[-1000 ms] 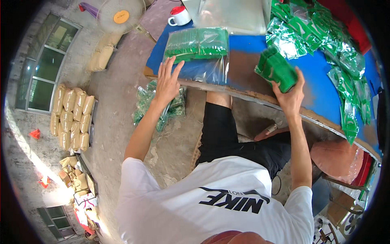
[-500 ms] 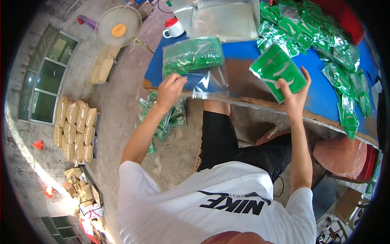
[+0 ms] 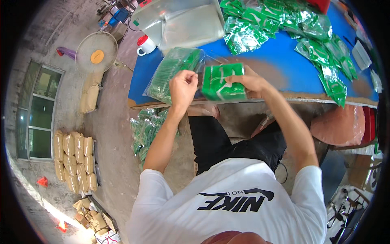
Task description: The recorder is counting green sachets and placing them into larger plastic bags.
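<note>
The right hand (image 3: 248, 80) holds a stack of green packets (image 3: 217, 82) over the near edge of the blue bench (image 3: 280, 49), its thumb laid across the upper face and its fingers wrapped behind, pinching the stack between them. Toward 9 o'clock from it, just beside, is the left hand (image 3: 183, 88), its fingers curled and pressed together; they appear to pinch film of the clear plastic bag (image 3: 162, 77), though glare blurs the exact contact. That bag, at 11 o'clock from the left hand, lies on the bench, filled with rows of green packets. Further out at 11 o'clock stands a white mug with a red lid (image 3: 147, 46), and at 12 o'clock lies a pile of clear flat bags (image 3: 194, 27). From the held stack, a loose heap of green packets (image 3: 280, 19) spreads from 1 to 3 o'clock. At 7 o'clock from the left hand, more bagged green packets (image 3: 147, 129) lie on the floor.
</note>
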A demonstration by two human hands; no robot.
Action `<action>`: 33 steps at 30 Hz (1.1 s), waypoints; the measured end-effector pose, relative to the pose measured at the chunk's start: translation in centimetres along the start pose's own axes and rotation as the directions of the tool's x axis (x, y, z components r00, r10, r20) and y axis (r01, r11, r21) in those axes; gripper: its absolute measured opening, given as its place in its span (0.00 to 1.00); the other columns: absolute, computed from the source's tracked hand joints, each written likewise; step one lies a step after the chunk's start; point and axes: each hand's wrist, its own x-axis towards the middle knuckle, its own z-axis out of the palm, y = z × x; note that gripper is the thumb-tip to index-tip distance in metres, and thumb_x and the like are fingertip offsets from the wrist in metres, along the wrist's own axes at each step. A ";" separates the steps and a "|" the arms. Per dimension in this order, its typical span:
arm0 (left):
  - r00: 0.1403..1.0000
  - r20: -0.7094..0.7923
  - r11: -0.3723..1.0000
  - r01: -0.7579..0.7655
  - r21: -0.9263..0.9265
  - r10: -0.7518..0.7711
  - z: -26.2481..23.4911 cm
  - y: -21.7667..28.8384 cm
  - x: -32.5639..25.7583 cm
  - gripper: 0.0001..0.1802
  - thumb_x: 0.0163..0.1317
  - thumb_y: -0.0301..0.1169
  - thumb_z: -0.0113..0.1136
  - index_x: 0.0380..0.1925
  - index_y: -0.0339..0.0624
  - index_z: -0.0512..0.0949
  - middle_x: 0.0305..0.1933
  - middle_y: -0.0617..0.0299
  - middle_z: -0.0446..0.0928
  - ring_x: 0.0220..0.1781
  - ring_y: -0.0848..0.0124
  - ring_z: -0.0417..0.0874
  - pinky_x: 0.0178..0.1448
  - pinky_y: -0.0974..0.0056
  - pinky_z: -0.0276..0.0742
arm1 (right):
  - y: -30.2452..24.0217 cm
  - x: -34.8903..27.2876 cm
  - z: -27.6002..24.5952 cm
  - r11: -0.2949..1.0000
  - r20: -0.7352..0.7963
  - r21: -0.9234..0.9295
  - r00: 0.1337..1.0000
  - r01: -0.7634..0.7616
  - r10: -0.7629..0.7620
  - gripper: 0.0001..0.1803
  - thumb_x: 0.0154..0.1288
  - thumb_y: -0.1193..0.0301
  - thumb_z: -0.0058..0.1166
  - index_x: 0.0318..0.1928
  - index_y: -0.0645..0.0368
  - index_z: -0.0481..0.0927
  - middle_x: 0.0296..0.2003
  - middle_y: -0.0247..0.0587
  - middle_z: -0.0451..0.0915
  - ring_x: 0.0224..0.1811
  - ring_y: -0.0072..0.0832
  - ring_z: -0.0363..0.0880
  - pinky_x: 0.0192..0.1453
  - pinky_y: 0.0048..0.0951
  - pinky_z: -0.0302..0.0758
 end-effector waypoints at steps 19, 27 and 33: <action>0.951 -0.031 0.919 -0.287 0.272 0.306 0.5 7.2 1.9 0.02 0.59 0.26 0.63 0.30 0.40 0.82 0.33 0.53 0.80 0.34 0.51 0.83 0.39 0.53 0.79 | 0.0 10.8 7.0 0.944 -0.171 0.314 0.984 0.102 -0.049 0.46 0.54 0.58 0.70 0.68 0.59 0.59 0.56 0.48 0.76 0.56 0.36 0.78 0.53 0.45 0.76; 0.983 -0.159 0.992 0.077 -0.101 -0.092 -3.8 1.7 2.4 0.29 0.62 0.37 0.70 0.61 0.38 0.73 0.47 0.52 0.83 0.50 0.64 0.84 0.51 0.61 0.79 | -3.8 7.3 5.2 0.965 0.267 0.237 0.962 -0.116 0.050 0.32 0.68 0.58 0.59 0.67 0.58 0.68 0.61 0.42 0.76 0.59 0.33 0.80 0.60 0.39 0.80; 0.718 0.580 0.309 0.693 -0.652 -0.384 -8.2 -13.5 5.6 0.46 0.70 0.58 0.52 0.76 0.38 0.53 0.79 0.49 0.55 0.79 0.57 0.57 0.79 0.53 0.51 | -2.8 9.2 7.7 0.999 -0.037 -0.002 0.998 -0.047 0.047 0.35 0.58 0.48 0.68 0.58 0.58 0.78 0.49 0.40 0.83 0.46 0.31 0.85 0.48 0.41 0.83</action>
